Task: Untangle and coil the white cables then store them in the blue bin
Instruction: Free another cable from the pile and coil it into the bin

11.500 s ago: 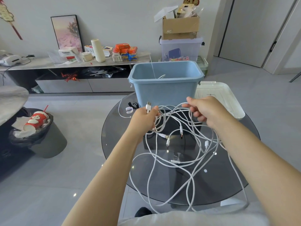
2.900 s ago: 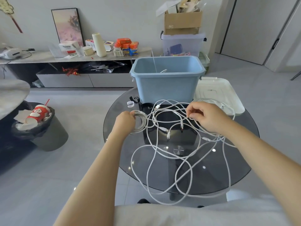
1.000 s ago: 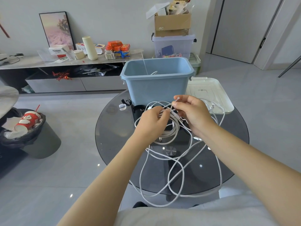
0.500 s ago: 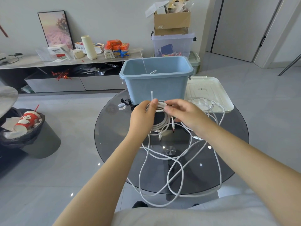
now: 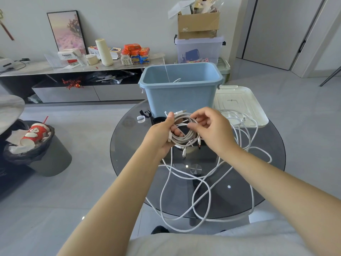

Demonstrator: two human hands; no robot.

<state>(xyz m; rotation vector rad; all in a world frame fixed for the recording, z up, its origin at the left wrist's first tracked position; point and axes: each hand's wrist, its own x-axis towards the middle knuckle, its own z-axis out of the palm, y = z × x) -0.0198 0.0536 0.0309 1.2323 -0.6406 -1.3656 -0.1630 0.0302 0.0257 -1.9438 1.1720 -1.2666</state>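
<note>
Two hands meet at one coil (image 5: 184, 131): left hand (image 5: 162, 137) grips its near-left side, right hand (image 5: 208, 130) pinches a strand at its right edge. Coil stands roughly upright, facing the person. Blue bin (image 5: 180, 93) sits directly behind, open-topped. Loose white cables (image 5: 186, 193) trail down across the bench (image 5: 129, 154), still tangled.

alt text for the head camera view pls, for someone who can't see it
Seen from above, a person's left hand grips a small coil of white cable while the right hand pinches a strand at it, in front of a blue bin. More loose white cables sprawl over the round glass table and hang off its near edge.
</note>
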